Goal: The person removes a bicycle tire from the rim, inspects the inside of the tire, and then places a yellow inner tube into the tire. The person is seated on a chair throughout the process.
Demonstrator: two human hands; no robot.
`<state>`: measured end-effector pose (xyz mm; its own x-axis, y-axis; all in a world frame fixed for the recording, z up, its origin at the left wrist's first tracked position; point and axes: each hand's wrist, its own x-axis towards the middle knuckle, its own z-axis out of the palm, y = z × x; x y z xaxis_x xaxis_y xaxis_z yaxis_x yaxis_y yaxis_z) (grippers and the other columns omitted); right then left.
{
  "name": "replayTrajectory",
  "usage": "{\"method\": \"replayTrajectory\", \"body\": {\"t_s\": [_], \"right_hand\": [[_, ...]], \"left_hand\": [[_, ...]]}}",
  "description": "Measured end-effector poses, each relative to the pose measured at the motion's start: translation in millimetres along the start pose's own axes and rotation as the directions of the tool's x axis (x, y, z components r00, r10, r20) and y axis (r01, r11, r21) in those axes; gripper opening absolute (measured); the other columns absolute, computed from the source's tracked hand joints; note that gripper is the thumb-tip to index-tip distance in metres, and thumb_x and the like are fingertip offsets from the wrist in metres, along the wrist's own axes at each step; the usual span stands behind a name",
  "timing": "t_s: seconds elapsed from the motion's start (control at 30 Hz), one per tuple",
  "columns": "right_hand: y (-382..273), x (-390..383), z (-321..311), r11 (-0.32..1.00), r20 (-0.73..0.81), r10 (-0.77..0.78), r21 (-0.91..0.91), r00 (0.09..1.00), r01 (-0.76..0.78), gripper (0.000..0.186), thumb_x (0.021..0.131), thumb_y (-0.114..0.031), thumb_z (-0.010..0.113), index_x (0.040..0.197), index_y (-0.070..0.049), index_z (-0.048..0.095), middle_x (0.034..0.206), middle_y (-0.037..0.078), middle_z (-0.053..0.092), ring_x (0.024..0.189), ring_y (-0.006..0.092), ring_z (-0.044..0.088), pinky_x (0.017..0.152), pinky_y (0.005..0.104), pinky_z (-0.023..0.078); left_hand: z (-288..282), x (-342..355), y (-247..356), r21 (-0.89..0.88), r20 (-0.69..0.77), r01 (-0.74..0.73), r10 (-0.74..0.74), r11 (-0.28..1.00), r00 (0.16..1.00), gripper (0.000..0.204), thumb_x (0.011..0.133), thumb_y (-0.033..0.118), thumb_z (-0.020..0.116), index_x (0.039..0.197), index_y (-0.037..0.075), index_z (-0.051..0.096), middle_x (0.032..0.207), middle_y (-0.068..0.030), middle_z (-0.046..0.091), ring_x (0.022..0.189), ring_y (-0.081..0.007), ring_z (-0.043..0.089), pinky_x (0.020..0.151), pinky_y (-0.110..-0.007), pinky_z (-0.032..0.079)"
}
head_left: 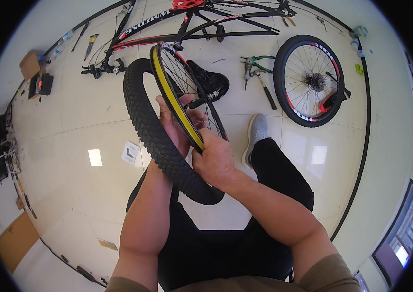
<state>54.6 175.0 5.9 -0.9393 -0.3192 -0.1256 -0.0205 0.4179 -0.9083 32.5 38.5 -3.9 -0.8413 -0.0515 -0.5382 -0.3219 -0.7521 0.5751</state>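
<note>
A bicycle wheel rim [174,100] with yellow rim tape and dark spokes stands tilted in front of me. My left hand [170,124] holds it from the left, thumb beside the tape and fingertips showing among the spokes. Closed round the rim's near lower end is my right hand [216,158]. A black knobby tyre [143,114], off the rim, leans along its left side and crosses over my left wrist. The tyre's lower end lies beneath my right hand. Part of the tyre is hidden behind the rim.
A black and red bicycle frame [192,34] lies across the far floor. A second wheel with its tyre [333,82] lies at right. Green-handled pliers [252,63], a hammer [266,92] and a black saddle [211,80] lie between. A small printed card [130,152] is at left.
</note>
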Motion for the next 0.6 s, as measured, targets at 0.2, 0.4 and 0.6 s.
{"method": "replayTrajectory", "body": {"t_s": [0.2, 0.4, 0.6], "right_hand": [[-4.7, 0.2, 1.8, 0.998, 0.003, -0.051, -0.024, 0.999, 0.051, 0.024, 0.08, -0.002, 0.062, 0.103, 0.003, 0.057, 0.094, 0.027, 0.065, 0.09, 0.0482, 0.064, 0.078, 0.0508, 0.051], [-7.2, 7.8, -7.8, 0.966, 0.19, 0.103, 0.215, 0.976, -0.144, 0.034, 0.08, -0.008, 0.066, 0.11, 0.006, 0.06, 0.091, 0.019, 0.067, 0.082, 0.0291, 0.066, 0.076, 0.0393, 0.052], [-7.7, 18.9, -19.7, 0.932, 0.312, 0.22, 0.213, 0.924, -0.293, 0.03, 0.083, -0.016, 0.071, 0.1, 0.007, 0.063, 0.078, 0.011, 0.065, 0.073, 0.0144, 0.06, 0.066, 0.0329, 0.049]], "left_hand": [[-6.4, -0.7, 4.4, -0.058, 0.019, -0.002, 0.003, 0.998, 1.0, 0.072, 0.095, 0.076, 0.046, 0.108, 0.008, 0.064, 0.072, -0.0097, 0.067, 0.083, -0.0286, 0.069, 0.085, -0.045, 0.055], [-0.4, -2.4, 5.8, -0.112, -0.067, 0.013, -0.02, 0.994, 0.998, 0.074, 0.096, 0.075, 0.046, 0.102, 0.003, 0.061, 0.074, -0.0111, 0.066, 0.08, -0.0295, 0.067, 0.077, -0.04, 0.055], [2.0, -0.7, 5.8, -0.106, -0.061, 0.054, -0.061, 0.993, 0.996, 0.067, 0.098, 0.07, 0.048, 0.101, 0.006, 0.066, 0.074, -0.0084, 0.066, 0.082, -0.0282, 0.068, 0.085, -0.045, 0.057]]}}
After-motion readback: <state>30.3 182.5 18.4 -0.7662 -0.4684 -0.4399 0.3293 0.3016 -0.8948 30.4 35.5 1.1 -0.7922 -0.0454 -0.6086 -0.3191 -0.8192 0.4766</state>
